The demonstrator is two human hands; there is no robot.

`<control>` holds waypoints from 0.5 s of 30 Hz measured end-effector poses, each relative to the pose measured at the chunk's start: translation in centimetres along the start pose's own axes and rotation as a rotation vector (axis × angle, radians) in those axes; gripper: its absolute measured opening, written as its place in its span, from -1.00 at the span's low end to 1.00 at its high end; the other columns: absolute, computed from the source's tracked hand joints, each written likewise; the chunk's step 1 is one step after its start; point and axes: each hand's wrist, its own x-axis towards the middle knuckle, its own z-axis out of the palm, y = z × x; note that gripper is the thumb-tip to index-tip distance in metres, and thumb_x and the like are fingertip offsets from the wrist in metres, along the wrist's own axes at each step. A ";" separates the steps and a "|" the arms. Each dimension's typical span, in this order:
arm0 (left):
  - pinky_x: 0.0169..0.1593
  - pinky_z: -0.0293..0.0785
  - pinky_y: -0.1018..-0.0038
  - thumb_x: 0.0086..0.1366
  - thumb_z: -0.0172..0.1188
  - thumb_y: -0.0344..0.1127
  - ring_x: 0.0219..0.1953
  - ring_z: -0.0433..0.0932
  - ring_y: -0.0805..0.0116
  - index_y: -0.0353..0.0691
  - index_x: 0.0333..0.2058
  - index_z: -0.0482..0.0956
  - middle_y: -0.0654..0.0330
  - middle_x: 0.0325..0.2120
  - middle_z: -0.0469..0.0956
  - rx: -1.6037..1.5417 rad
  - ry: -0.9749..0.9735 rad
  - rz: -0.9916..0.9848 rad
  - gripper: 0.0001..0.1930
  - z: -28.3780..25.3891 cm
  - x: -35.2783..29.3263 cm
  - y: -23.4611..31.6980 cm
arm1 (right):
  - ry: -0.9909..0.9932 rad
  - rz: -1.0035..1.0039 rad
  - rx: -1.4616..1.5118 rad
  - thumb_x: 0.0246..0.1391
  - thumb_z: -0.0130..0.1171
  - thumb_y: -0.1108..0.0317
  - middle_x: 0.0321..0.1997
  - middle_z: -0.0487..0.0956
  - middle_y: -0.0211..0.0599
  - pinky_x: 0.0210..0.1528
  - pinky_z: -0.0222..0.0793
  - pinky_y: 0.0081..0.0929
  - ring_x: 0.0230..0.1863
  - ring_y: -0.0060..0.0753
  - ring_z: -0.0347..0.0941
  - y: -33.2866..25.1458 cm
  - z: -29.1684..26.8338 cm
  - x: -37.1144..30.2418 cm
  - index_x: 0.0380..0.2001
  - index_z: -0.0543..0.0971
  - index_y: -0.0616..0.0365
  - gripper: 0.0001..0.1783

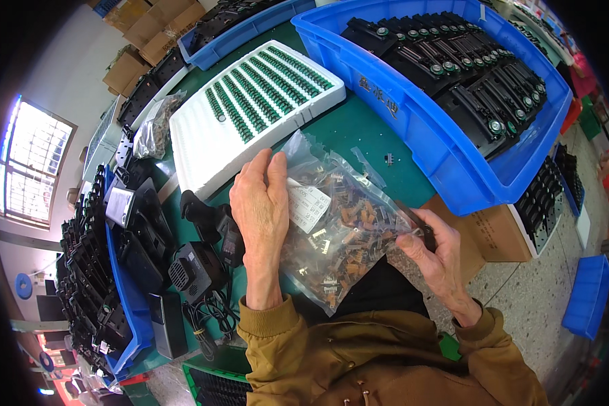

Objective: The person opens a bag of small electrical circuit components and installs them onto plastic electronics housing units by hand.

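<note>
A clear plastic bag (303,260) full of small brown and metallic electronic components is held up in front of me. A white printed label (309,206) shows on its upper left part. My left hand (260,203) is closed on the bag's left edge, fingers pointing away from me. At the right edge, my right hand (440,257) grips the bag, thumb on the near side. A dark object (421,231) shows by the right fingers; its kind I cannot make out. Beyond the bag, a small loose component (388,160) lies on the green tabletop (365,132).
A white foam tray (195,139) with rows of small green circuit boards stands beyond my left hand. A blue crate (413,128) of black assemblies sits at far right, a cardboard box (497,237) below it. Left are a black power adapter (195,269) and cable (213,311).
</note>
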 end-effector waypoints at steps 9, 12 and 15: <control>-0.08 0.46 0.41 0.02 0.27 -0.54 -0.13 0.55 0.09 -0.39 -0.15 0.55 -0.04 -0.16 0.54 -0.123 0.147 0.312 -0.66 -5.3 -7.1 4.3 | -0.019 0.124 0.232 0.09 0.29 0.32 -0.30 0.48 -0.46 -0.40 0.30 -0.73 -0.38 -0.73 0.35 0.0 0.5 0.3 0.00 0.46 0.30 -0.56; -0.14 0.41 0.52 0.16 0.21 -0.43 -0.28 0.50 0.37 -0.42 -0.29 0.54 0.11 -0.35 0.53 -0.177 0.011 0.065 -0.82 -6.8 -12.0 3.8 | -0.003 0.195 0.284 0.09 0.29 0.32 -0.37 0.49 -0.50 -0.42 0.27 -0.76 -0.40 -0.75 0.34 0.2 0.3 0.3 -0.01 0.47 0.29 -0.57; -0.30 0.47 0.50 0.05 0.31 -0.45 -0.45 0.57 0.33 -0.36 -0.31 0.57 0.11 -0.48 0.58 -0.258 -0.168 -0.349 -0.79 -7.0 -16.4 1.4 | 0.027 0.223 0.351 0.09 0.29 0.30 -0.47 0.47 -0.56 -0.50 0.18 -0.79 -0.49 -0.79 0.27 0.4 1.1 0.1 0.00 0.49 0.26 -0.56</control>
